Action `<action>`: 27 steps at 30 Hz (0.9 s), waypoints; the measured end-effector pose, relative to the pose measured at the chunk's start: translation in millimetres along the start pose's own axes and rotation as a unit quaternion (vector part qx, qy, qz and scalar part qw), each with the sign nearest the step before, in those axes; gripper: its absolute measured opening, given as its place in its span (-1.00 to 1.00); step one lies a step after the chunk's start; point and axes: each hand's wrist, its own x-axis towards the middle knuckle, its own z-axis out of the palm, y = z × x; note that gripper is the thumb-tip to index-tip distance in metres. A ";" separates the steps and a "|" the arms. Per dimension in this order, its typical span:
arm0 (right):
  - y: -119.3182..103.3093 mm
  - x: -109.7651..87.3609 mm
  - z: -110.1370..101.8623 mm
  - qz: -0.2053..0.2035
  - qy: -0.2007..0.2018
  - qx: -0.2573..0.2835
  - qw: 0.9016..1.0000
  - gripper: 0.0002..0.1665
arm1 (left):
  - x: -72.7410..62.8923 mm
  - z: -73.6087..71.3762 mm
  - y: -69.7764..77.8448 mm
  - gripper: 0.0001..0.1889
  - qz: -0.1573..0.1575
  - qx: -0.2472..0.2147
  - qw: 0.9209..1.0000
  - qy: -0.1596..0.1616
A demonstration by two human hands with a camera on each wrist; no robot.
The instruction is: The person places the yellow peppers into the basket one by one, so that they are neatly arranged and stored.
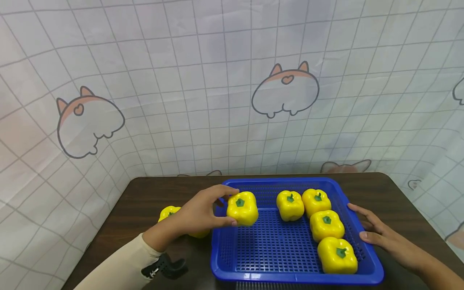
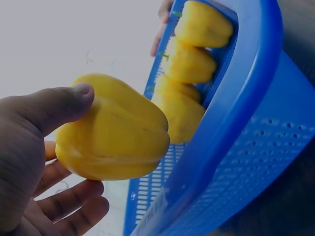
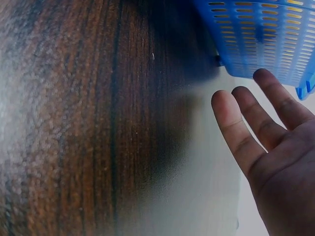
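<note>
A yellow bell pepper [image 1: 243,209] with a green stem is pinched between the thumb and fingers of my left hand [image 1: 203,213], over the left side of a blue perforated basket [image 1: 279,278]. The left wrist view shows the same bell pepper [image 2: 113,130] beside the basket's thick rim [image 2: 246,69]. Several more yellow bell peppers [image 1: 327,225] sit in the basket, mostly in a column along its right side. My right hand [image 1: 384,237] is at the basket's right rim, its fingers extended. In the right wrist view the fingers [image 3: 263,123] are straight beside the basket wall [image 3: 266,39].
Yellow bell peppers [image 1: 169,212] lie on the dark wooden table [image 1: 145,197] left of the basket, partly hidden by my left arm. A black band [image 1: 164,266] is around the left wrist. Behind the table hangs a white gridded curtain [image 1: 203,100] with cartoon prints.
</note>
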 end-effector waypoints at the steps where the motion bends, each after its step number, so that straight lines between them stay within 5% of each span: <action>1: -0.2 0.0 -0.1 0.001 -0.001 0.002 1.000 -0.22 | 1.7 1.7 0.5 -0.25 0.001 0.001 1.000 -0.002; 18: 2.7 0.8 -0.8 -0.001 -0.014 0.035 0.999 -0.21 | 30.9 26.7 9.3 -0.25 -0.036 0.005 0.998 -0.042; 27: -1.2 -0.2 1.2 -0.002 -0.010 0.009 1.000 -0.21 | 42.2 35.7 15.6 -0.25 -0.044 0.004 0.998 -0.055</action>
